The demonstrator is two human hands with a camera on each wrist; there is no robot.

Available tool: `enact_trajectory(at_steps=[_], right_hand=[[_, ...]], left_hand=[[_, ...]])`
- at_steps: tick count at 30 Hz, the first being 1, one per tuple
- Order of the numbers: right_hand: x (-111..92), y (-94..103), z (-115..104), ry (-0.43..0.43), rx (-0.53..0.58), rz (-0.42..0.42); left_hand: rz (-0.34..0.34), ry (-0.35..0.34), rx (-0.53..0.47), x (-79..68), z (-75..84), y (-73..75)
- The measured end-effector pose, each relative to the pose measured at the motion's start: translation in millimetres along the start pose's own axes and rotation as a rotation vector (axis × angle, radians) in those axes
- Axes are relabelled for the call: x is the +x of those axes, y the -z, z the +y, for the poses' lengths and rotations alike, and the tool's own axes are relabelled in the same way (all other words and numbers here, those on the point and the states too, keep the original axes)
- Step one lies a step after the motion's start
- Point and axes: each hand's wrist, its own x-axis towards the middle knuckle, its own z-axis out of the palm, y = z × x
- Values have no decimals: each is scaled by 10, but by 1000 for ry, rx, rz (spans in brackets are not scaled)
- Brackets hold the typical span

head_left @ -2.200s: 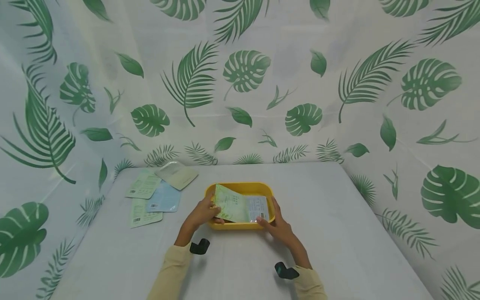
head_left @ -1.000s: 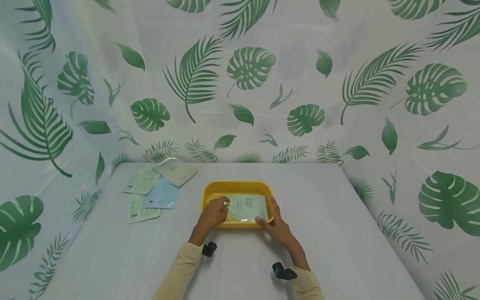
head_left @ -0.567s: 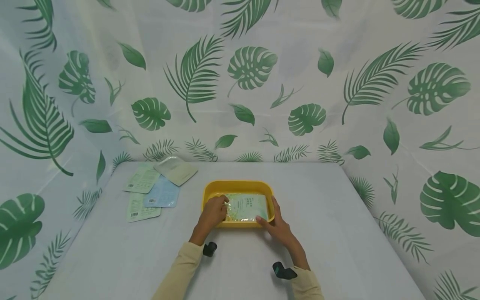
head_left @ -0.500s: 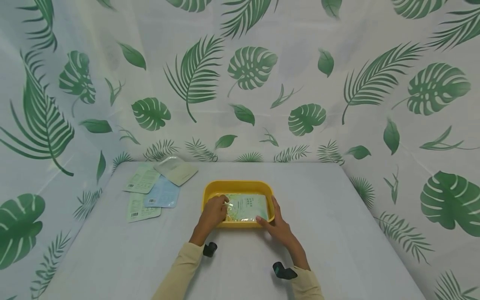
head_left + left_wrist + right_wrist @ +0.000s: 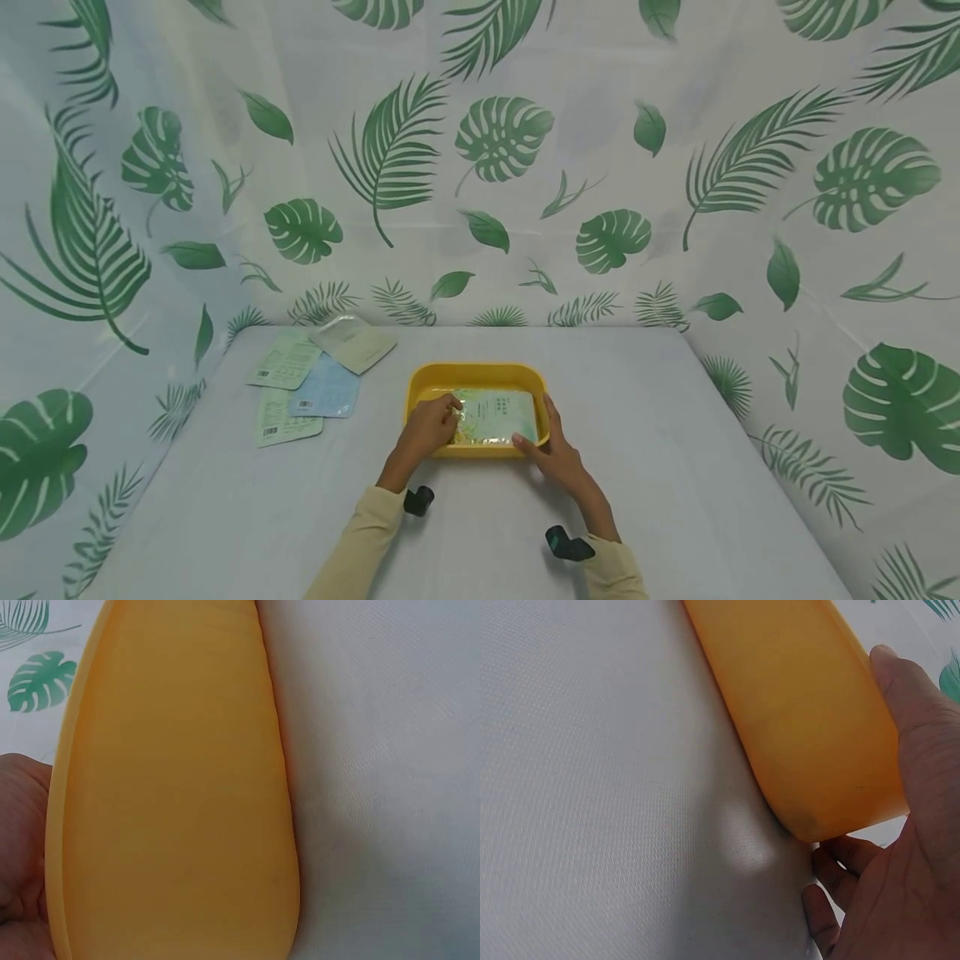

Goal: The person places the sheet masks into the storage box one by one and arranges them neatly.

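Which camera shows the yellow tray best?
Head view: the yellow tray shows from above, rim and inside, though the left hand hides some. Left wrist shows only outer wall and rim; right wrist, outer wall and a corner.

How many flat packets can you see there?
5: one pale green packet in the yellow tray; overlapping, left of it, a back green packet, a front green packet, a blue packet and a cream packet. More may hide underneath.

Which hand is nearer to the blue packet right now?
Left. The left hand is in the left end of the yellow tray, to the right of the blue packet; the right hand grips the tray's right end, farther away.
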Motion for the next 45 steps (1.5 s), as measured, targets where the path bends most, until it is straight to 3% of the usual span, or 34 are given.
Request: enact_trajectory(at_steps=[11,20,32,39,45], right_hand=[[-7,-12,4,1,7,0],[-13,-11,1,5,1,2],[-17,-18,-2,1,1,4],[-15,1,7,21,25,6],[-13,7,5,23,31,-1]], left_hand=[[-123,9,5,-9,12,32],[-56,-20,-4,16,-4,16],[-86,-2,42,-2,1,14],[-53,-39,38,2,-7,14],[-25,-26,40,10,0,10]])
